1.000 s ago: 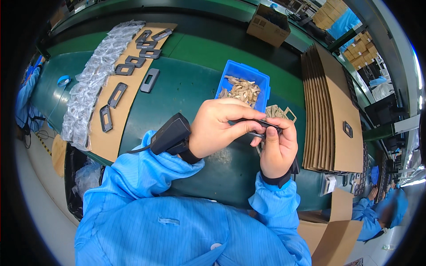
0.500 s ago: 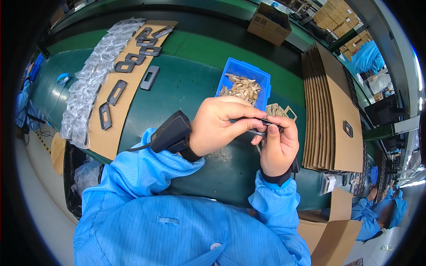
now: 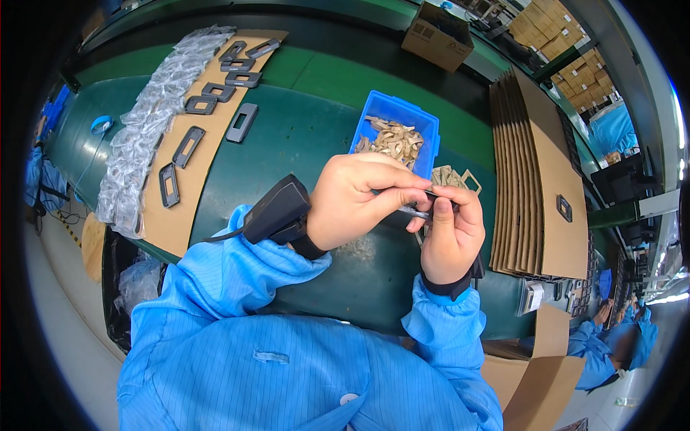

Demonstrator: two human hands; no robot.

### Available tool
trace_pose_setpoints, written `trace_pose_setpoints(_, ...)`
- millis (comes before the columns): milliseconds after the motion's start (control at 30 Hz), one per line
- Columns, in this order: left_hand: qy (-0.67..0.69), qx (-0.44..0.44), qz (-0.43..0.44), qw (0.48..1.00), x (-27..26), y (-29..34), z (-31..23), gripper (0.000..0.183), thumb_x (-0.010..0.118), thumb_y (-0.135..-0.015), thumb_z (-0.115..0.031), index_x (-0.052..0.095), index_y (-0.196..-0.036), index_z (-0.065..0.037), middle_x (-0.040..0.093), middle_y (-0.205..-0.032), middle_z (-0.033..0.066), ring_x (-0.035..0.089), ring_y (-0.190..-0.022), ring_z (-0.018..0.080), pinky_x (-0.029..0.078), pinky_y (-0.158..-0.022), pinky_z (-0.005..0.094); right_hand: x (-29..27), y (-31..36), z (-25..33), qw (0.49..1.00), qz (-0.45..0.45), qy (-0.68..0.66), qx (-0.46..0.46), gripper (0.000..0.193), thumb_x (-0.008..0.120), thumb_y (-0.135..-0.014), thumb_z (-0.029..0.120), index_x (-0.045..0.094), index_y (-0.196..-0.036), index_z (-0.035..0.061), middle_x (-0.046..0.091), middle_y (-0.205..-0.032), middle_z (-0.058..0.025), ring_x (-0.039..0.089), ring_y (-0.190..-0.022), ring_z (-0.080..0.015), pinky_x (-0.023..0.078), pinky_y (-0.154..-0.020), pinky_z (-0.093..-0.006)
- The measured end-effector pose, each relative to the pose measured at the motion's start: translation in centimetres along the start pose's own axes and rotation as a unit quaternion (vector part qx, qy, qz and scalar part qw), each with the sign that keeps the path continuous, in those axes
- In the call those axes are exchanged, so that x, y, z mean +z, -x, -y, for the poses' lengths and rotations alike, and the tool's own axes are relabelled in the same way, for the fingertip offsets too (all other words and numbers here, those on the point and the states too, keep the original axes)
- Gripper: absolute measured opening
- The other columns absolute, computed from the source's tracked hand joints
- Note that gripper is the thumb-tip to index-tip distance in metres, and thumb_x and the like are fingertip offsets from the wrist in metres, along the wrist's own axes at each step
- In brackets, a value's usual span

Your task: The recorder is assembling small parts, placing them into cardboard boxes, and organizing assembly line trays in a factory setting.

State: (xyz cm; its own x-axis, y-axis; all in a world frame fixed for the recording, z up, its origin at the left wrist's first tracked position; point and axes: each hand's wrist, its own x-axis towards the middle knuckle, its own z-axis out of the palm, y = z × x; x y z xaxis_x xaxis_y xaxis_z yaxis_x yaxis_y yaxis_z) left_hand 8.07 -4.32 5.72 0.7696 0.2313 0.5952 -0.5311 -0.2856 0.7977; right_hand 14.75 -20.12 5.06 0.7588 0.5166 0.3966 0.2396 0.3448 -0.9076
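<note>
My left hand (image 3: 363, 195) and my right hand (image 3: 454, 233) meet over the table, both pinching a small dark plastic frame (image 3: 412, 210). Fingers cover most of that part, so its full shape is hidden. Just beyond my hands sits a blue bin (image 3: 404, 108) filled with tan, curled strips (image 3: 394, 140). Partly behind my right hand lie flat beige frame-shaped pieces (image 3: 449, 178). Dark rectangular plastic frames (image 3: 188, 147) rest on a cardboard sheet at the left, and one more frame (image 3: 242, 123) lies on the green table beside it.
Clear plastic-bagged items (image 3: 147, 118) line the cardboard sheet (image 3: 159, 228) on the left. Upright cardboard sheets (image 3: 539, 187) stand at the right, with an open carton (image 3: 546, 366) below them. Another carton (image 3: 437, 39) stands at the back. A co-worker's blue sleeve (image 3: 586, 352) shows at far right.
Both hands keep nearly the same place and pinch on the dark plastic frame. Only a slight shift of the fingers and the view shows.
</note>
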Motion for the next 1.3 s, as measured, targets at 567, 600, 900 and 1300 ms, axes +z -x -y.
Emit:
trace_pose_setpoints(567, -0.113, -0.01, 0.038, 0.993, -0.2, -0.4, 0.7, 0.019, 0.071, -0.084, -0.005, 0.072, -0.102, 0.0, 0.071, -0.088, 0.0111, 0.068, -0.081, 0.0173, 0.052, -0.071, 0.0276, -0.6, -0.4, 0.3, 0.974, -0.016, -0.145, 0.173, 0.022, 0.041, -0.105, 0.021, 0.05, -0.108, 0.0014, 0.067, -0.088, -0.0162, 0.066, -0.058, -0.0184, 0.054, -0.053, -0.0231)
trace_pose_setpoints(600, -0.113, -0.01, 0.039, 0.993, -0.4, -0.4, 0.6, 0.019, 0.071, -0.084, -0.005, 0.072, -0.102, 0.0, 0.071, -0.088, 0.0111, 0.068, -0.081, 0.0173, 0.052, -0.071, 0.0276, -0.7, -0.3, 0.3, 0.975, -0.006, -0.132, 0.177, 0.022, 0.041, -0.105, 0.021, 0.051, -0.109, 0.0014, 0.067, -0.088, -0.0162, 0.066, -0.059, -0.0183, 0.054, -0.053, -0.0231)
trace_pose_setpoints(900, -0.141, -0.034, -0.001, 0.989, 0.2, -0.2, -0.1, 0.008, 0.066, -0.087, -0.008, 0.066, -0.093, -0.002, 0.065, -0.077, 0.0096, 0.065, -0.072, 0.0238, 0.05, -0.063, 0.0331, 1.2, -0.3, 0.5, 0.985, -0.006, -0.112, 0.134, 0.023, 0.058, -0.096, 0.007, 0.051, -0.118, 0.0016, 0.067, -0.095, -0.0135, 0.066, -0.08, -0.0154, 0.054, -0.071, -0.0248)
trace_pose_setpoints(1300, 0.055, -0.164, -0.004, 0.985, 0.5, -0.3, -0.9, 0.028, 0.072, -0.085, -0.005, 0.066, -0.113, -0.005, 0.06, -0.089, -0.0017, 0.053, -0.077, 0.0018, 0.041, -0.063, 0.0156, -0.1, -0.8, -1.0, 0.998, 0.028, 0.05, 0.038, 0.048, 0.064, -0.088, -0.005, 0.052, -0.134, 0.0032, 0.059, -0.095, -0.0036, 0.058, -0.089, -0.0081, 0.049, -0.075, -0.0204)
